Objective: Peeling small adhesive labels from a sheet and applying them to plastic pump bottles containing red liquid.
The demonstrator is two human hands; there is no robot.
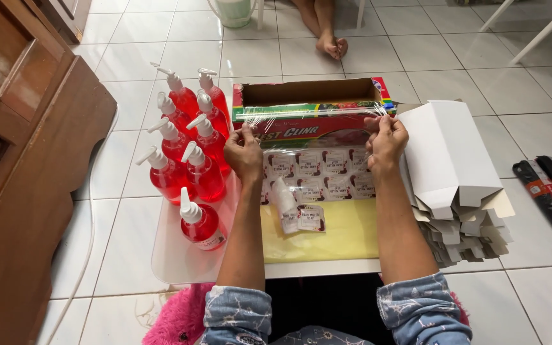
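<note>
Left hand (244,152) and right hand (386,139) both pinched on cling film (314,114), stretched taut from its box (314,105) above label sheet (317,172). Midway through pulling a length; next, probably a clean tear. Red pump bottles (186,147) beside.

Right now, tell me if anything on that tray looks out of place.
One small white tube lies tipped over on the label sheet, beside a loose label. The red pump bottles all stand upright, nothing spilled. Both hands pinch the cling film taut from its box.
</note>
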